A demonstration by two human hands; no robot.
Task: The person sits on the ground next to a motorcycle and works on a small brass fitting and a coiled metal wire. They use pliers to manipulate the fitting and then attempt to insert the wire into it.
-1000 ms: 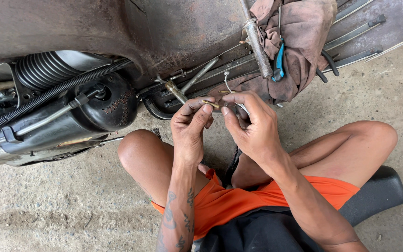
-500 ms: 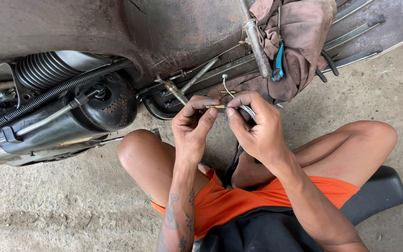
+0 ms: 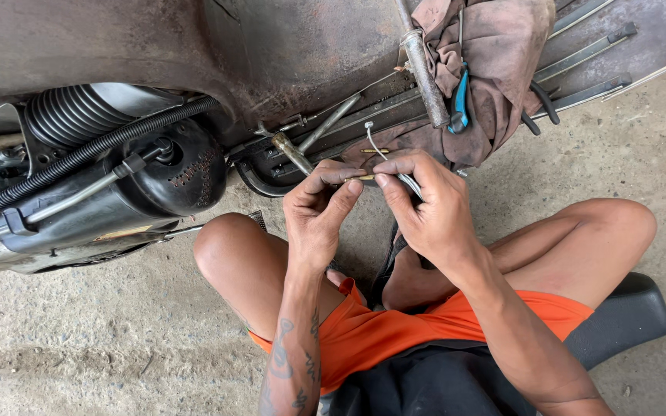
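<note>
Left hand (image 3: 319, 212) and right hand (image 3: 428, 202) met just below the grimy vehicle underside (image 3: 194, 46), both pinching one small brass-coloured fitting (image 3: 366, 178) between thumb and forefinger tips; so both grips were clenched on that fitting, left from its left end, right from its right. A thin pale cable (image 3: 383, 152) curled up from the fitting toward the underside, its tip free in the air. Compared with a second earlier, the hands sat almost in the same spot below the underside, fingertips closed a little tighter together and the cable loop turned slightly, so the fiddly fingertip work on the fitting looked still in progress, not finished. Left of the hands, against the underside, sat a black canister (image 3: 171, 173) with a ribbed black hose (image 3: 79, 154) running over it. Right of the hands, hanging off the underside, a dirty brown rag (image 3: 495, 62) draped beside a rusty metal rod (image 3: 423, 73), with blue-handled pliers (image 3: 460, 100) tucked in the rag. Person sat cross-legged on the concrete floor (image 3: 79, 339) below the underside, orange shorts (image 3: 395, 339) on.
</note>
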